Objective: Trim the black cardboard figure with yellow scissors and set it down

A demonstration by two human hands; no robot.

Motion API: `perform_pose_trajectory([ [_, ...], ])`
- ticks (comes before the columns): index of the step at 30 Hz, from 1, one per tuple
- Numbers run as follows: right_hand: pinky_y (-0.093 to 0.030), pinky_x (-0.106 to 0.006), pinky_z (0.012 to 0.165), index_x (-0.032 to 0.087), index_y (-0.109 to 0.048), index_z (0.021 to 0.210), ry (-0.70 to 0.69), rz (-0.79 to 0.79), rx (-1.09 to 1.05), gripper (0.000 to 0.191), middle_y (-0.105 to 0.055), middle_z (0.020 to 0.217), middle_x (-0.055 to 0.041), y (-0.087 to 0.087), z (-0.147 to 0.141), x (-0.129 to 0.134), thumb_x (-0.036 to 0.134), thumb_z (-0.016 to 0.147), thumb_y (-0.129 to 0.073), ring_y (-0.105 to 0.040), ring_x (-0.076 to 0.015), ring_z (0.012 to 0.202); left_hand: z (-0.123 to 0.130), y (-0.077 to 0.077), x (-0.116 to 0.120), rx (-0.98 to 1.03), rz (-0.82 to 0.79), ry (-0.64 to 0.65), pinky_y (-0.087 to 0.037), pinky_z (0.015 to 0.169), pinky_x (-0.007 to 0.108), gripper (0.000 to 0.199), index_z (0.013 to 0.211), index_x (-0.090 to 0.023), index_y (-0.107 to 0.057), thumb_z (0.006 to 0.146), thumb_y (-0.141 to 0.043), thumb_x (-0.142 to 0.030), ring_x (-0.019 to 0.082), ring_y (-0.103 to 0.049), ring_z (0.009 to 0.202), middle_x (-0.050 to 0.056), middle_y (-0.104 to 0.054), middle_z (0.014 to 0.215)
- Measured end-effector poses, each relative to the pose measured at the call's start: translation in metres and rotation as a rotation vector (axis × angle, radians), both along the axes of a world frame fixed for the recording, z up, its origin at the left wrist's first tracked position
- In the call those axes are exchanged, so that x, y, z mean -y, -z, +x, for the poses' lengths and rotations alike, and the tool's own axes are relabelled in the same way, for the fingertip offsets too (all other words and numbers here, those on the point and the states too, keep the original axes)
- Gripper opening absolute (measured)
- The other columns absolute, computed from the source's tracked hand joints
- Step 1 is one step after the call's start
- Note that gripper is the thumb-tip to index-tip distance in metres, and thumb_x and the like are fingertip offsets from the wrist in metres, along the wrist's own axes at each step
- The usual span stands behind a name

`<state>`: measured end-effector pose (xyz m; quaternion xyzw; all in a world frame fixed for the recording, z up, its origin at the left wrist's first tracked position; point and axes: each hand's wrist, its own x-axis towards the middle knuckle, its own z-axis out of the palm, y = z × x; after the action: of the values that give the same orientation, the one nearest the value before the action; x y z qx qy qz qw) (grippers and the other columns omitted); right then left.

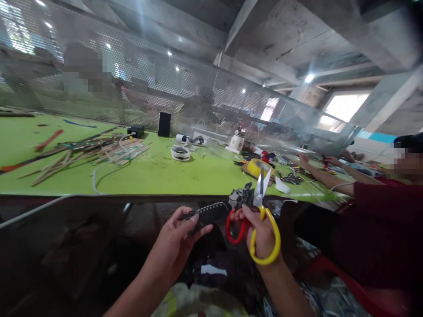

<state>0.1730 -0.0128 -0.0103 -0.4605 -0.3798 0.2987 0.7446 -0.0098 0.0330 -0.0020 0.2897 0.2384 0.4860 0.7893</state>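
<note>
A: What lies farthest left?

B: Taking the view as a clock, thin wooden sticks [68,165] lie in a loose heap at nine on a green table [132,180]. At ten, a small black block [164,124] stands on end.

A: And the hands?

B: The left hand [173,240] is at seven, beyond the table's near edge. Its thumb presses down on a black strip [214,213] with pale marks along its upper edge, fingers beneath, seemingly to steady that end. The strip runs toward five, meeting a dark, jumbled piece too small to make out.

A: What is the right hand doing?

B: At five, the right hand [264,242] has thumb and fingertips against that jumble while carrying red-and-yellow scissors [262,213], blades slightly parted and pointing toward twelve. Perhaps they ride there to leave the fingertips free; I cannot tell which fingers pass through the loops.

A: Farther right?

B: Yellow tape [253,167], just beyond the scissors toward three, lies on the table; farther along at three, a co-worker's forearm [325,178] reaches in.
</note>
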Motion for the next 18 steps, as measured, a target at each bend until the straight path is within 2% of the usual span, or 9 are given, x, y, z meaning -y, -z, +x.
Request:
perform_pose_trajectory([
  [3,-0.054,-0.032,0.071,0.018,-0.062,0.068,0.033,0.007,-0.021,0.019,-0.064,0.064,0.0013,-0.002,0.002,-0.010,0.027,0.080,-0.073,-0.066,-0.0165,0.065,-0.001,0.006,-0.004,-0.076,0.036,0.123,-0.058,0.069,0.028,0.025,0.081,-0.019,-0.058,0.070,-0.080,-0.016,0.021,-0.072,0.078,0.001,-0.069,0.073],
  [6,-0.052,-0.030,0.063,0.018,-0.064,0.066,0.039,0.004,0.006,0.018,-0.066,0.062,0.0003,-0.005,0.002,-0.014,0.027,0.077,-0.075,-0.065,-0.0171,0.061,-0.002,0.011,-0.009,-0.150,0.075,0.239,-0.053,0.059,0.023,0.020,0.081,-0.018,-0.062,0.072,-0.079,-0.022,0.018,-0.070,0.065,0.004,-0.073,0.074],
  [10,-0.052,-0.030,0.062,0.019,-0.062,0.064,0.029,0.003,0.039,0.020,-0.064,0.059,0.0011,-0.008,-0.001,-0.014,0.027,0.078,-0.073,-0.064,-0.0170,0.060,-0.005,0.019,-0.011,-0.227,0.129,0.330,-0.052,0.062,0.024,0.016,0.080,-0.014,-0.071,0.077,-0.076,-0.029,0.018,-0.068,0.066,0.010,-0.075,0.077],
  [14,-0.053,-0.029,0.066,0.019,-0.064,0.073,0.037,0.010,0.085,0.014,-0.061,0.058,0.0035,-0.011,-0.002,-0.015,0.028,0.078,-0.073,-0.060,-0.0139,0.058,-0.006,0.029,-0.008,-0.264,0.141,0.389,-0.049,0.062,0.025,0.017,0.079,-0.013,-0.074,0.078,-0.074,-0.030,0.020,-0.068,0.069,0.010,-0.074,0.074],
  [16,-0.053,-0.028,0.065,0.019,-0.064,0.077,0.000,-0.018,0.139,0.013,-0.059,0.057,0.0045,-0.014,-0.001,-0.017,0.030,0.080,-0.072,-0.059,-0.0130,0.057,-0.006,0.029,-0.008,-0.221,0.181,0.427,-0.049,0.068,0.027,0.014,0.079,-0.013,-0.074,0.077,-0.074,-0.027,0.020,-0.068,0.072,0.010,-0.074,0.075],
  [18,-0.053,-0.028,0.061,0.019,-0.064,0.073,-0.064,-0.062,0.197,0.017,-0.060,0.057,0.0035,-0.018,-0.001,-0.019,0.033,0.081,-0.070,-0.059,-0.0133,0.056,-0.004,0.024,-0.009,-0.172,0.247,0.515,-0.050,0.071,0.030,0.015,0.087,-0.013,-0.073,0.079,-0.071,-0.026,0.021,-0.067,0.074,0.011,-0.074,0.081],
])
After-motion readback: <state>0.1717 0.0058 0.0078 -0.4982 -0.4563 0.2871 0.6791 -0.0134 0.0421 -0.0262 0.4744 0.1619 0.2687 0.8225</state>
